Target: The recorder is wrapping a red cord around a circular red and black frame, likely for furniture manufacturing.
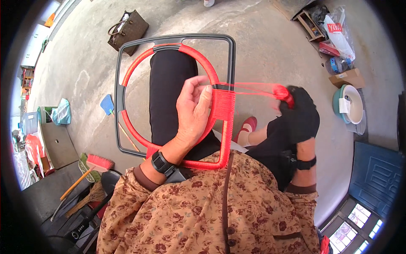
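My left hand point(192, 112) lies over the frame point(230, 59), a dark grey plastic piece, squarish with rounded corners and a ring set inside it. The fingers point(198, 86) are curled about halfway in, not flat and not a fist, and the fingertips press on the band of red cord point(222, 106) wound tight round the frame's right bar. My thumb rests along the edge of that winding, its nail turned up toward me. Just beyond my fingertips the ring bears the same red wrapping, arcing up and away to the far side; under my palm and wrist the wrapping runs on along the near bar, against my flowered blouse point(211, 211). The frame stands tilted on my lap, over my black trouser leg point(169, 89). My right hand point(298, 114) wears a black glove and is closed into a loose fist, well off to the right of my left fingertips; a small red bundle of cord point(282, 92) sits pinched at its top, and taut strands stretch from it straight across to the winding under my left fingers. Below those strands, between my two hands, my red shoe point(248, 125) shows on the concrete floor point(270, 46).
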{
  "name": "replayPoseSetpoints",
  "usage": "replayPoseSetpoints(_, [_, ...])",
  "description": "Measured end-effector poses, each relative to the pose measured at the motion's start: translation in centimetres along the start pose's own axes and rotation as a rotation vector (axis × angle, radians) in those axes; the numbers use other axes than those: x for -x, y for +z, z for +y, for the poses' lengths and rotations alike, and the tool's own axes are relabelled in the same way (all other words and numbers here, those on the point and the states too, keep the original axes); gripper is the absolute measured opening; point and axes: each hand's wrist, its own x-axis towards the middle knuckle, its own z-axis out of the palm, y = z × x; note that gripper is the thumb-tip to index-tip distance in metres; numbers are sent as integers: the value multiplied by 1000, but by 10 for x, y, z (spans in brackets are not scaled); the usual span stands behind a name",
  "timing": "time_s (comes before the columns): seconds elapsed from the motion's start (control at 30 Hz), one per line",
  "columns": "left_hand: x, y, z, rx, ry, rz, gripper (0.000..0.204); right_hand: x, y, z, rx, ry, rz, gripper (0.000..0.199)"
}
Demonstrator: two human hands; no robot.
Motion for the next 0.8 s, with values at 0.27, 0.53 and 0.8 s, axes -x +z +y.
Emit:
replayPoseSetpoints(0.27, [-4, 3, -4, 235, -189, -26, 17, 71, 3, 211, -1192, 762, 499, 32])
replayPoseSetpoints(0.53, [-1, 1, -7, 333, -270, -43, 11, 8, 21, -41, -1383, 445, -334, 32])
replayPoseSetpoints(0.8, [-4, 5, -2, 367, -341, -56, 13, 8, 71, -37, -1837, 877, -363, 24])
